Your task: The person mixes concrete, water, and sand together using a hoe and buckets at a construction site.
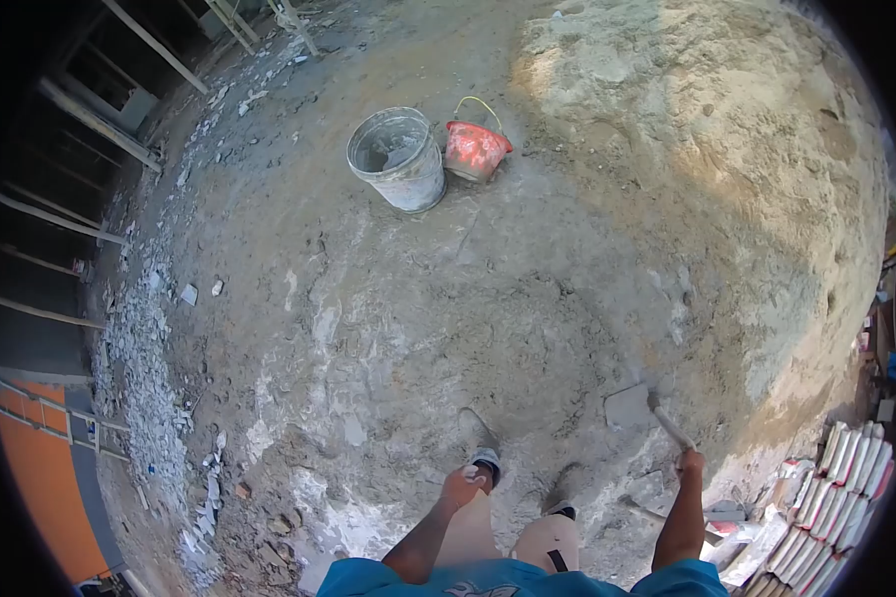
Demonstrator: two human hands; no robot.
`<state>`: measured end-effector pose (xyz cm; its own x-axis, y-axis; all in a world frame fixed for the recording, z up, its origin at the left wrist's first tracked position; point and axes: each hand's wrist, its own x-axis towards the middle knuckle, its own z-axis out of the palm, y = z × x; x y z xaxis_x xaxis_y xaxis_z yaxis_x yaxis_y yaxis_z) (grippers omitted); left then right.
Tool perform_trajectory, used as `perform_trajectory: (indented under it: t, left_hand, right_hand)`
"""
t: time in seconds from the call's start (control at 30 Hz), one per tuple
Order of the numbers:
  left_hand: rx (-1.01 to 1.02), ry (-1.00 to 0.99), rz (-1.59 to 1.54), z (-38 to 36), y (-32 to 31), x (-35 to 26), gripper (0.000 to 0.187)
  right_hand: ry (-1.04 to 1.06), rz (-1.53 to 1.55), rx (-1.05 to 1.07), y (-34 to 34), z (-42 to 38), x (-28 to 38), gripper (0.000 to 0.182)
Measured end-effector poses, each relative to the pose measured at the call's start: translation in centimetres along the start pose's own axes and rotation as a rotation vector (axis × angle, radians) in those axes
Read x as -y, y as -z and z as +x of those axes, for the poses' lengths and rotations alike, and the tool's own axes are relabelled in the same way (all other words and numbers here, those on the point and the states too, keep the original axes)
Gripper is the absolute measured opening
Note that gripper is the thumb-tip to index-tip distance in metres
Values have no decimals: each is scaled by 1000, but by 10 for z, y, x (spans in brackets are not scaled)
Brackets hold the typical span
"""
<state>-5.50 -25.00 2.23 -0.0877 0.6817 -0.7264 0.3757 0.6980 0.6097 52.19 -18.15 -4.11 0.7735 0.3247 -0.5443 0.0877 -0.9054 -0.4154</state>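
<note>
My right hand is closed round the wooden handle of a hoe. Its flat grey blade rests on the wet grey mortar spread over the ground. My left hand is near my left knee and shoe, with its fingers curled; what it holds, if anything, is too small to make out. Ahead, a large grey-white bucket stands beside a smaller red bucket with a yellow handle, which leans slightly.
A sand pile rises at the upper right. Stacked bags lie at the lower right. Poles stand along the left, near broken rubble. A ladder lies by an orange surface.
</note>
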Motion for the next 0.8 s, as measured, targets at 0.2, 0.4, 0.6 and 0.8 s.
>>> perform_trajectory:
  t: [0.2, 0.4, 0.6, 0.8]
  left_hand:
    - [-566, 568, 336, -85, 193, 151, 48]
    - [-597, 909, -35, -126, 188, 227, 44]
    - [-372, 66, 320, -23, 179, 133, 29]
    - [-289, 211, -33, 79, 284, -9, 26]
  right_hand:
    - [201, -673, -246, 17, -118, 138, 37]
    - [571, -714, 100, -107, -182, 139, 36]
    - [200, -395, 551, -212, -224, 120, 20]
    - [112, -335, 537, -269, -262, 173, 11]
